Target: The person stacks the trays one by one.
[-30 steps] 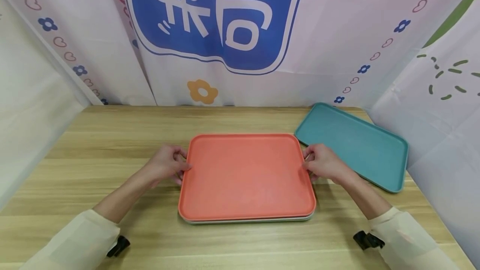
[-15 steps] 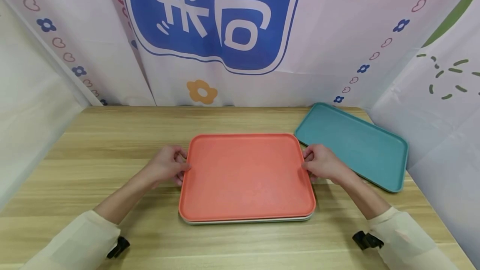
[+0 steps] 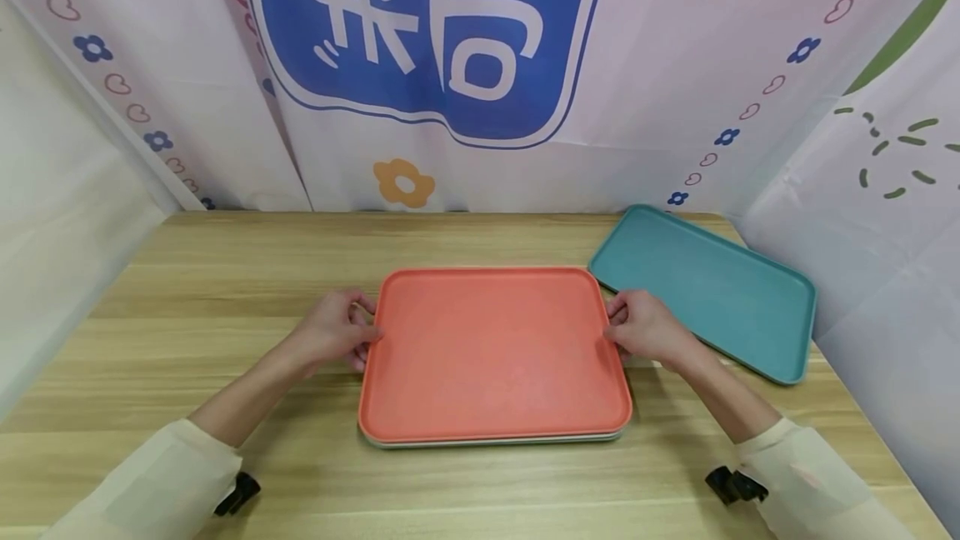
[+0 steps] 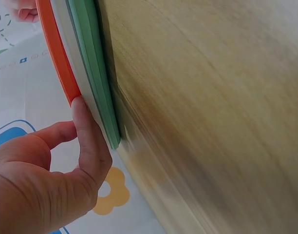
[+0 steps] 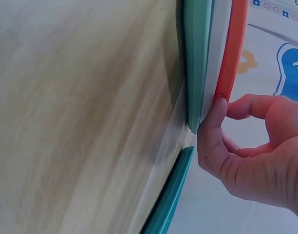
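In the head view an orange rectangular tray (image 3: 495, 352) lies on top of a stack in the middle of the table. Under it the left wrist view shows a white tray (image 4: 71, 36) and a green tray (image 4: 90, 53), edges nearly aligned. My left hand (image 3: 333, 327) holds the orange tray's left rim, thumb over the edge and the other fingers curled at its side. At the opposite rim my right hand (image 3: 645, 327) grips the same tray likewise. Both wrist views show fingertips against the orange rim, beside the white one.
A teal rectangular tray (image 3: 712, 298) lies slanted at the back right of the wooden table (image 3: 187, 290), close to the stack's far right corner. Printed white cloth (image 3: 660, 65) hangs along the back and sides.
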`<state>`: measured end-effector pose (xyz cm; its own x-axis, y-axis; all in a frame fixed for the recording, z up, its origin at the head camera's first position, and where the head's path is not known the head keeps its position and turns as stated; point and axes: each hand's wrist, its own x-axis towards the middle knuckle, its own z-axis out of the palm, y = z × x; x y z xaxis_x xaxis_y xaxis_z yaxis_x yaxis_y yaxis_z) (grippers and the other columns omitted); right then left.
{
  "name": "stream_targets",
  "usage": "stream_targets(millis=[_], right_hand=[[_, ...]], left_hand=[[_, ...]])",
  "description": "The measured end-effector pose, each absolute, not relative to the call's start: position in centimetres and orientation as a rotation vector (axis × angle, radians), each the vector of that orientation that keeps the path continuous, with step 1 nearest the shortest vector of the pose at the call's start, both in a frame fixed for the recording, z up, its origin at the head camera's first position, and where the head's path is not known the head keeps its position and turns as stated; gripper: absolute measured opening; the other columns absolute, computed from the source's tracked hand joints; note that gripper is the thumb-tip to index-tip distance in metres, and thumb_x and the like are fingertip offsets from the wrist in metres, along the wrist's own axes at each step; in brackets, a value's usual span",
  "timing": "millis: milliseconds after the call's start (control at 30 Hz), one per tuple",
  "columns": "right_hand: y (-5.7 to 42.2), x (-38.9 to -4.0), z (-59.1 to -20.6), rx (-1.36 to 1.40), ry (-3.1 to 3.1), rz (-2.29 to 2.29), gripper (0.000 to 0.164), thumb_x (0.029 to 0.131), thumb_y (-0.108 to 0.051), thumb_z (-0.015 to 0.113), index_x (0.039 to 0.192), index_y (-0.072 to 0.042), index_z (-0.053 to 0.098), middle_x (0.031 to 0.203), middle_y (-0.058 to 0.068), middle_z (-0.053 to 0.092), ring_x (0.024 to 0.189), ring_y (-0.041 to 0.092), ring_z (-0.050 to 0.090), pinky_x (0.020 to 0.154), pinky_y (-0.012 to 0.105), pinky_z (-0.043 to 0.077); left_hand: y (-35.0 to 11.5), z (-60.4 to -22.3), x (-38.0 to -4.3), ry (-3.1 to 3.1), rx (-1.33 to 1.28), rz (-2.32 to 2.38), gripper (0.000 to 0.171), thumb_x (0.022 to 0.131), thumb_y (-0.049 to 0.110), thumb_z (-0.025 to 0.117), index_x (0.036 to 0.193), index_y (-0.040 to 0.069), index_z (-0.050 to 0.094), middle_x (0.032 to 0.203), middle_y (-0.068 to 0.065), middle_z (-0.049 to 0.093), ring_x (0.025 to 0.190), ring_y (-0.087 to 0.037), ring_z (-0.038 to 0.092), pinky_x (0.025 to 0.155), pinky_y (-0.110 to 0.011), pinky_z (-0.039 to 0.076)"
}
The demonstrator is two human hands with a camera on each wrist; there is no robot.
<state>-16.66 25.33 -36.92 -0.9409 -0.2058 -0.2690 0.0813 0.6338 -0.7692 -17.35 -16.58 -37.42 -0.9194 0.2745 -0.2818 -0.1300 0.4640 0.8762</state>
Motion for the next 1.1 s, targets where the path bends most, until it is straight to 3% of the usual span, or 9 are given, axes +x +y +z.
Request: stream_targets(millis=[1100], right_hand=[[25.58, -16.82, -37.13, -0.019, 2.458, -1.275, 0.025, 0.091, 0.003, 0.061, 0.113, 0.010, 0.053, 0.093, 0.016, 0.055, 0.066, 0.020, 0.064, 0.061, 0.037, 0.062]], left_hand=[[-16.37, -37.62, -17.81, 2.294, 0.079, 1.472, 0.033, 0.094, -0.009, 0.063, 0.120, -0.011, 0.043, 0.072, -0.009, 0.057, 0.050, -0.014, 0.062, 0.048, -0.030, 0.059]])
